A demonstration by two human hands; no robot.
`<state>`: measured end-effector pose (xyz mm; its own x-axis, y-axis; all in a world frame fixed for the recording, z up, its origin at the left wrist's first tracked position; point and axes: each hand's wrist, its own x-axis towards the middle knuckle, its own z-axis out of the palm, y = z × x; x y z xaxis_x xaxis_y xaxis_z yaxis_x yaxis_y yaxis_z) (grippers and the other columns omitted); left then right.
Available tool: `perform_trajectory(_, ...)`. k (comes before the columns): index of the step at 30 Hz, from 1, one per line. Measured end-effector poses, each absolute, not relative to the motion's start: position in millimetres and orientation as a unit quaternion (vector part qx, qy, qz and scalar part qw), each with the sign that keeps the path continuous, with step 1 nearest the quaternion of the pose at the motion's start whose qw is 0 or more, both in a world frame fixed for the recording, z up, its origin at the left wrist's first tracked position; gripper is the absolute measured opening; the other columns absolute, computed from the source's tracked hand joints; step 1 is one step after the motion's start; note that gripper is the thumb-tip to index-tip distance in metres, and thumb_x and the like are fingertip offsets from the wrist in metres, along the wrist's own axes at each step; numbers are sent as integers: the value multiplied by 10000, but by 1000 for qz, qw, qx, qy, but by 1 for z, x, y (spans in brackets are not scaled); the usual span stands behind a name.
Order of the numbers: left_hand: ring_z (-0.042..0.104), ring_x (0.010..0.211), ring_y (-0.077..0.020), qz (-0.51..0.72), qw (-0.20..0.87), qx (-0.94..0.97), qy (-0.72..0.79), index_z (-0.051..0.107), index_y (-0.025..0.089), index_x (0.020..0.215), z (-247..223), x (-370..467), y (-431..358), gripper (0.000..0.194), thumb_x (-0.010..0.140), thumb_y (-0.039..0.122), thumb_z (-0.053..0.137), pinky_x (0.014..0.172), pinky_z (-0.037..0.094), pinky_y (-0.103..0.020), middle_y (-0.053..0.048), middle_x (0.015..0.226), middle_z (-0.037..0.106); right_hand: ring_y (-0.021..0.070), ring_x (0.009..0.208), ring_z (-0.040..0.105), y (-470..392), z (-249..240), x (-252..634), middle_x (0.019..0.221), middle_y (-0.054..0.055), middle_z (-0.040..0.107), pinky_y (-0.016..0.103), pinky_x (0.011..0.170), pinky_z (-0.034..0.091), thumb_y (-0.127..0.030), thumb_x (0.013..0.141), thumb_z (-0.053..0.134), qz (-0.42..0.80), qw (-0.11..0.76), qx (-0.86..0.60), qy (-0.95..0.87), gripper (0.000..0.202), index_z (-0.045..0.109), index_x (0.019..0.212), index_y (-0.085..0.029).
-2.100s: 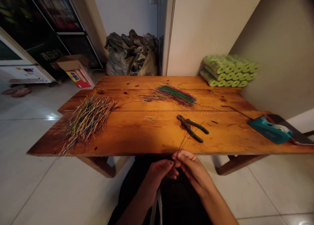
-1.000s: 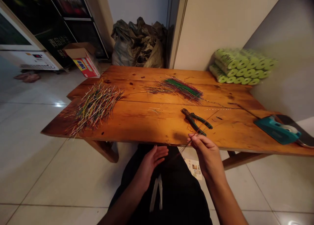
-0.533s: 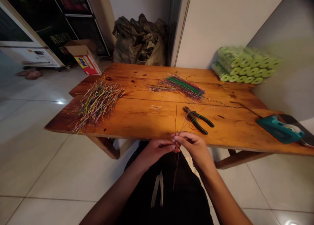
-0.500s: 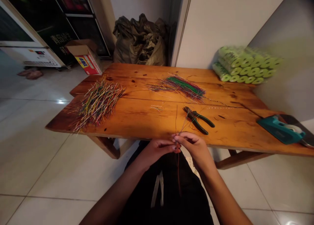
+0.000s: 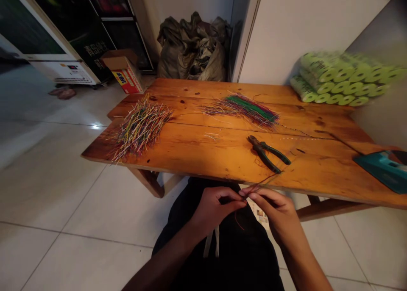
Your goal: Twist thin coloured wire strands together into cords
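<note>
A few thin wires [image 5: 259,184] are pinched between left hand [image 5: 213,206] and right hand [image 5: 276,209] — long axis running up-right over the tabletop [image 5: 222,155] edge, pliers [image 5: 268,153] just beyond the right hand.

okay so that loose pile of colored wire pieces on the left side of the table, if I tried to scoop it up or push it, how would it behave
The pile of colored wire pieces would probably scatter rather than move as one: the strands lie loose and crisscrossed, with ends splayed past the table edge. Each piece looks thin, so likely light and bendy. Pushed, some strands may well slide off the near-left corner.
</note>
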<state>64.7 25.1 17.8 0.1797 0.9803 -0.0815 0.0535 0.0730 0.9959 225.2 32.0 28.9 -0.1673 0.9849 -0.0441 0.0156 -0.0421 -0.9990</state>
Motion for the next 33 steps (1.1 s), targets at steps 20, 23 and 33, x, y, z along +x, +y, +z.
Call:
perform_trajectory(20, 577, 880, -190, 457, 570, 592, 339, 714, 255, 924, 53, 53, -22, 196, 739, 295, 662, 835, 437, -318, -49, 891, 631, 135, 606, 568, -7, 54, 234, 602, 2, 651, 267, 635, 447, -308, 763, 632, 708, 260, -335, -564, 170, 720, 659, -206)
perform_trajectory(23, 584, 752, -185, 443, 549, 610, 362, 740, 249, 802, 45, 47, -31, 106, 738, 290, 665, 748, 452, -313, -50, 724, 668, 111, 548, 547, -21, 45, 225, 587, -6, 637, 248, 587, 438, -305, 766, 628, 745, 231, -333, -530, 153, 729, 733, -194)
perform_trajectory(33, 571, 673, -132, 546, 553, 371, 508, 696, 218, 615, -5, 23, -51, 57, 648, 253, 726, 615, 452, -220, 8, 690, 630, 31, 348, 364, -53, 15, 197, 461, -83, 415, 150, 350, 273, -389, 883, 455, 736, 256, -371, -504, 328, 655, 785, -147)
